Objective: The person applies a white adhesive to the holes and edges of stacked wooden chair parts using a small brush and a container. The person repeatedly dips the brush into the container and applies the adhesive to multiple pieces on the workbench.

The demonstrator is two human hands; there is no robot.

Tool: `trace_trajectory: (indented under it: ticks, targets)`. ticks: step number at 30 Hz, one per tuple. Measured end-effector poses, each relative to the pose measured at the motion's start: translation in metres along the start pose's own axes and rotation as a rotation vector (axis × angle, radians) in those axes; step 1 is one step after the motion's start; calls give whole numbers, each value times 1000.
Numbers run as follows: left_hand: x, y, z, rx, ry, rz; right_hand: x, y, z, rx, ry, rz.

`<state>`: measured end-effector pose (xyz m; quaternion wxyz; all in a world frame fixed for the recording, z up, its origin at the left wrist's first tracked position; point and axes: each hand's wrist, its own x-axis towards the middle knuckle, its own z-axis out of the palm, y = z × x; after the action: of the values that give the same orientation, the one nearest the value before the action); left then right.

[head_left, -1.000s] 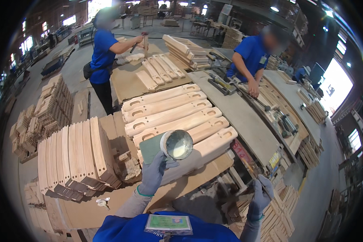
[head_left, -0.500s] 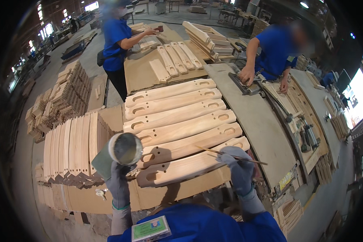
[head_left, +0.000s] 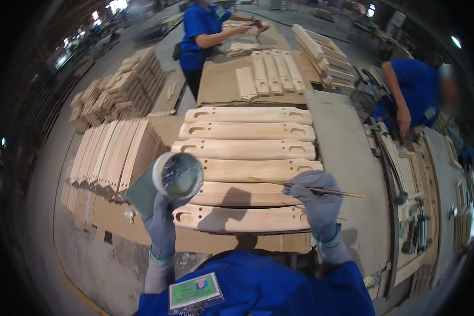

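My gloved left hand [head_left: 162, 224] is closed around a white cup [head_left: 158, 174] holding murky, glossy liquid. A flat grey-green piece [head_left: 142, 192] sticks out beside the cup, by the same hand; how it is held is hidden. In my gloved right hand [head_left: 318, 203] is a thin wooden stick [head_left: 348, 195], gripped between the fingers, its tip pointing left above the boards. Both hands are over a row of pale shaped boards [head_left: 242, 218] with slots and small holes at their ends. The right hand is by the right end of the nearest boards, the cup over their left ends.
Stacked curved boards [head_left: 108, 155] stand at left, with a pile of small wooden parts [head_left: 124, 87] behind. A co-worker [head_left: 205, 34] is at the far table; another [head_left: 413, 89] bends over the right-hand bench [head_left: 424, 168]. Wooden frames [head_left: 324, 58] lie stacked at the back.
My view has turned, so the boards now lie straighter across it. Both hands still hold the same things. The right co-worker's hand has left the tool it was on and reaches lower.
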<state>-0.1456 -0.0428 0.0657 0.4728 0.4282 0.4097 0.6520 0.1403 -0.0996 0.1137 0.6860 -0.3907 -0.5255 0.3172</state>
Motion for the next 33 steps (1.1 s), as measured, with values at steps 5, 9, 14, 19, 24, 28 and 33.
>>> trace_trajectory:
  ticks: [5, 9, 14, 19, 24, 28, 33]
  targets:
    - [10, 16, 22, -5, -69, 26, 22, -8, 24, -42, -178, -98]
    - [18, 21, 26, -30, -128, 47, 51, -12, 56, -296, -308, -349]
    - [33, 13, 22, -46, -119, 179, 69, 18, 90, -293, -198, -370]
    - [49, -6, 16, -63, -30, 286, 42, 36, 113, -178, -160, -183]
    - [77, -15, 16, -80, 32, 363, 42, 25, 112, -417, -389, -475]
    - [89, -20, 16, -323, -9, 256, 55, 27, 108, -176, -295, -218]
    - [104, -25, 15, -290, 21, 160, 65, 48, 118, 65, -188, -187]
